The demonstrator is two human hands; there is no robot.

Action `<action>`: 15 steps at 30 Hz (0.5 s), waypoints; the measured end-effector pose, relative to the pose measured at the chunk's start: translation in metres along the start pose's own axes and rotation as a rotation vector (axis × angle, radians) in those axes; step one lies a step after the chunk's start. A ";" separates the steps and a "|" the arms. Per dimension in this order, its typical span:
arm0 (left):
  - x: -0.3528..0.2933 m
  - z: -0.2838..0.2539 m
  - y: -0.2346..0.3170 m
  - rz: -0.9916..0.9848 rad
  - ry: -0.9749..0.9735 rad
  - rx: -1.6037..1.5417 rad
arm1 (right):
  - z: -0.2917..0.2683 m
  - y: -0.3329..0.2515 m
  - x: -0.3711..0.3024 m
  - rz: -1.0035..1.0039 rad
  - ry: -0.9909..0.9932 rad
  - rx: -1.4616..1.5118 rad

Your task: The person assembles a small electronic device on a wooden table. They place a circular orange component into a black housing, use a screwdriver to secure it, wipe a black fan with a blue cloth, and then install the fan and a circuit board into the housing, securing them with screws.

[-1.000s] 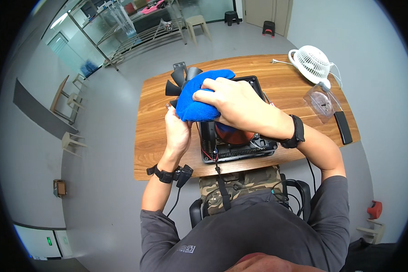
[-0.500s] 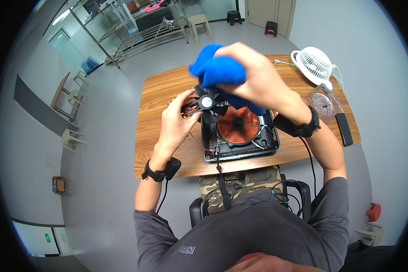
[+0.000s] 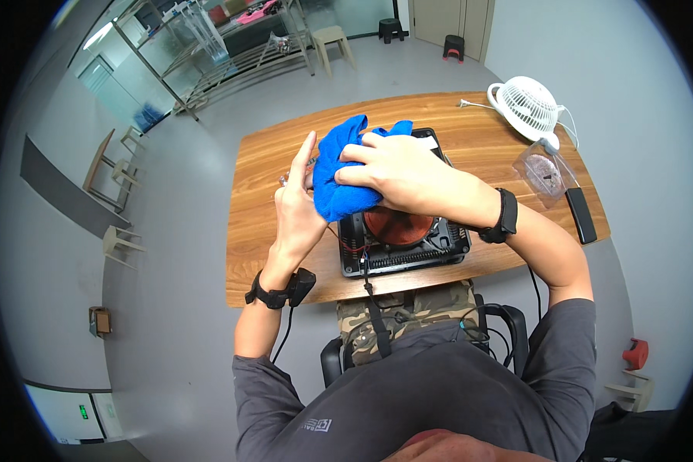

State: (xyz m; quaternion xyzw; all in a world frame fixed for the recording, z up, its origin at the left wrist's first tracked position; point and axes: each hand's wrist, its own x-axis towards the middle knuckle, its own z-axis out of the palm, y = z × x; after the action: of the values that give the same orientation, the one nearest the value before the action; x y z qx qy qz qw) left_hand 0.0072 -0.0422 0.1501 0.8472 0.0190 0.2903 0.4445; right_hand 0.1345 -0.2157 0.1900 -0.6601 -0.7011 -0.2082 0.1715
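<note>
In the head view, the right hand (image 3: 400,173) grips a blue cloth (image 3: 339,189) — fingers curled over it — above the wooden table (image 3: 262,239). At the cloth's eight o'clock is the left hand (image 3: 296,212), index finger pointing toward twelve; whether its other fingers hold anything, I cannot tell. Toward five o'clock sits an open black induction-cooker housing (image 3: 400,262) with its copper coil (image 3: 399,229).

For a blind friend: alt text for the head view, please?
A person's right hand grips a bunched blue cloth beside the left hand, over an opened induction cooker on a wooden table; a white fan sits far right.
</note>
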 end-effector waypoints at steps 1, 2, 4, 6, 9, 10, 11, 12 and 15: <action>0.000 0.001 -0.001 0.027 0.012 0.011 | -0.003 0.001 -0.001 -0.006 0.015 -0.011; 0.001 0.002 -0.002 0.055 0.023 0.021 | -0.008 0.002 -0.002 -0.005 0.009 -0.017; 0.003 0.003 -0.006 0.075 0.040 0.037 | -0.015 0.005 -0.004 0.007 -0.003 -0.041; 0.004 0.000 -0.009 0.062 0.053 0.048 | -0.017 0.011 -0.009 0.031 0.013 -0.063; 0.005 -0.002 -0.008 0.011 0.063 -0.094 | -0.024 0.026 -0.021 0.148 -0.080 -0.086; 0.006 -0.002 -0.014 -0.054 0.054 -0.178 | -0.027 0.031 -0.025 0.153 -0.072 -0.089; 0.007 -0.001 -0.017 -0.044 0.095 -0.163 | -0.029 0.035 -0.028 0.158 -0.063 -0.091; 0.007 -0.001 -0.018 -0.039 0.084 -0.136 | -0.030 0.041 -0.031 0.160 -0.055 -0.092; 0.015 -0.004 -0.034 -0.056 0.047 -0.130 | -0.037 0.077 -0.048 0.285 -0.034 -0.190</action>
State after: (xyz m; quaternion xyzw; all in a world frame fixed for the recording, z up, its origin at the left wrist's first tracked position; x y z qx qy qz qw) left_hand 0.0255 -0.0144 0.1332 0.8086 0.0342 0.2985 0.5059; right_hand 0.2136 -0.2721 0.2021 -0.7695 -0.5805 -0.2357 0.1243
